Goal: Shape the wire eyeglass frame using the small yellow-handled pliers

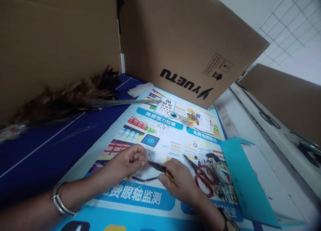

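Observation:
My left hand (pixel 135 158) is closed in a pinch on a thin bent wire (pixel 150 155), whose loops show beside the fingertips. In my right hand (pixel 179 180) are needle-nose pliers (pixel 157 166) with dark jaws and black-and-yellow handles. The jaw tips meet the wire right at my left fingertips; whether they grip it I cannot tell. Red-handled scissors (pixel 206 178) lie to the right of my right hand, blades pointing away. Beside them sit a coil of wire (pixel 222 173) and a heap of small dark rings (pixel 227 195).
A printed poster (pixel 160 145) covers the work surface. Further back lie straight wires (pixel 125 102), a tangle of wire pieces (pixel 187 121) and a white block (pixel 140 89). Brown feathers (pixel 62 97) stretch along the left. Cardboard panels (pixel 185 33) stand behind; a teal box (pixel 250 184) is at right.

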Motion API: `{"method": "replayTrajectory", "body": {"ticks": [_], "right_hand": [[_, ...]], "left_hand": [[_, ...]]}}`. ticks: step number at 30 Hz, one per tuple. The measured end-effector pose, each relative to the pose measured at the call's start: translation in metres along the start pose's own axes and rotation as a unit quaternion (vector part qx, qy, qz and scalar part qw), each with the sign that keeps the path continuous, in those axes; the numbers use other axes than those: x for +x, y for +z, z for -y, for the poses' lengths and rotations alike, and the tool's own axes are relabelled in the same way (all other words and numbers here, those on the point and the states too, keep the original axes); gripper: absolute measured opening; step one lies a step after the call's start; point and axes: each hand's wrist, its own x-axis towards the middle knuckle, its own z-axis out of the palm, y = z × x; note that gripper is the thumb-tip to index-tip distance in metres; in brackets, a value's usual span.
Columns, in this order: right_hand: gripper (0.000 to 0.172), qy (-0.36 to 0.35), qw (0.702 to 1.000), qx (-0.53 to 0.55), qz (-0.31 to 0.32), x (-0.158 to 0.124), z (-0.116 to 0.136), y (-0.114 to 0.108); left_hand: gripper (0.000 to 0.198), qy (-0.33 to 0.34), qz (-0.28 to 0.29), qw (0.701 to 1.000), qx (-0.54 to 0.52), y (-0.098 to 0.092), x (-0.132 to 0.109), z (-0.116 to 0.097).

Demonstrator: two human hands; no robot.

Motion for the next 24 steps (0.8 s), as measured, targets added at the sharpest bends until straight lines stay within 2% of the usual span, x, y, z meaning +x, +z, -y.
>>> {"method": "replayTrajectory", "body": {"ticks": [12, 24], "right_hand": [[0.023, 0.002, 0.993, -0.122, -0.007, -0.002, 0.003, 0.004], [0.023, 0.015, 0.989, -0.146, -0.018, -0.003, 0.006, 0.014]], "left_hand": [[0.016, 0.003, -0.008, 1.0, 0.03, -0.001, 0.003, 0.008], [0.019, 0.026, -0.04, 0.998, 0.042, 0.001, 0.002, 0.012]]}}
